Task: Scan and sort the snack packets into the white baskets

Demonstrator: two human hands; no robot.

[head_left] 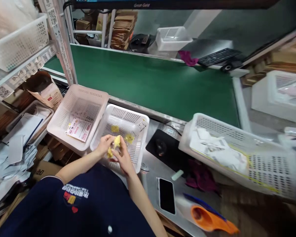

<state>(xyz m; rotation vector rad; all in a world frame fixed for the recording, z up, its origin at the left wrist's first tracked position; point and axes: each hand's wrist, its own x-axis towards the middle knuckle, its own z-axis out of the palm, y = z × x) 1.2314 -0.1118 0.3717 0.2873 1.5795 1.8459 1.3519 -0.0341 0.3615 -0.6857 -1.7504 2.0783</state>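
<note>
Over the white perforated basket (141, 123), both of my hands meet around a small yellow piece (116, 141) that looks like a little packet or card. My left hand (105, 144) pinches it from the left side. From the right, the fingers of my right hand (123, 156) are closed on it too. Another yellow bit (110, 152) shows between the hands, partly hidden by fingers. On the basket floor lie a flat yellow piece (114, 128) and a second yellow piece (129, 138). Exactly what they are is too small to tell.
Left of it stands a pinkish basket (54, 120) with a printed card (79, 129). A green conveyor belt (148, 82) runs behind. To the right are a mouse (160, 146), a phone (166, 196), an orange-handled tool (207, 219) and a long basket (266, 164) with white packets.
</note>
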